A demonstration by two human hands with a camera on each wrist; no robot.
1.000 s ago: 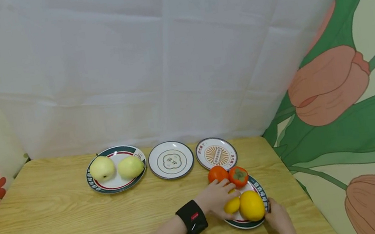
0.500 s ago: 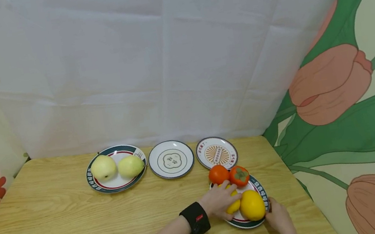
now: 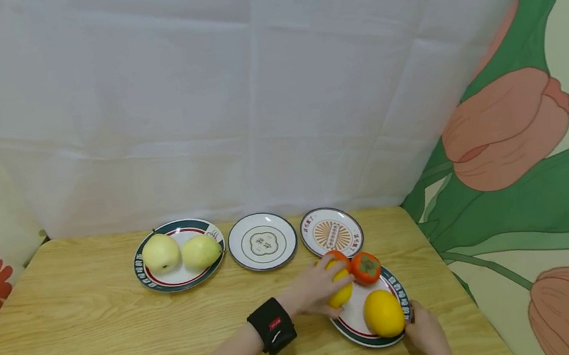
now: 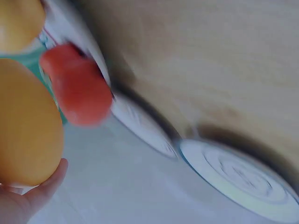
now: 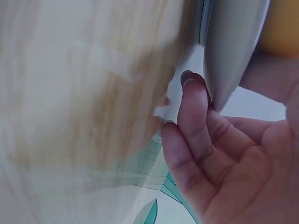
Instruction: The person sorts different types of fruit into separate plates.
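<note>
My left hand (image 3: pixel 314 288) curls round a smooth, oval yellow fruit (image 3: pixel 341 293), held over the left side of a green-rimmed plate (image 3: pixel 360 336). That fruit fills the left edge of the left wrist view, with a fingertip (image 4: pixel 58 172) against it. Still on the plate are a large round yellow fruit (image 3: pixel 384 313) and a persimmon (image 3: pixel 367 268) with its leafy cap showing. Another red-orange fruit (image 3: pixel 340 258) is partly hidden behind the left hand. At the plate's right rim, my right hand (image 3: pixel 426 331) pinches the edge, thumb over it and fingers beneath, as the right wrist view shows.
Two small round plates, one with a flower-shaped emblem (image 3: pixel 265 259) and one with a sunburst print (image 3: pixel 331 216), stand along the back of the wooden table (image 3: pixel 95 353). Left of them an oval plate (image 3: pixel 182 286) bears two pale pears (image 3: pixel 161 253). A white cloth hangs behind.
The left hand has lifted the yellow fruit from beside the large one and moved it left and slightly away. The right hand stays at the plate rim.
</note>
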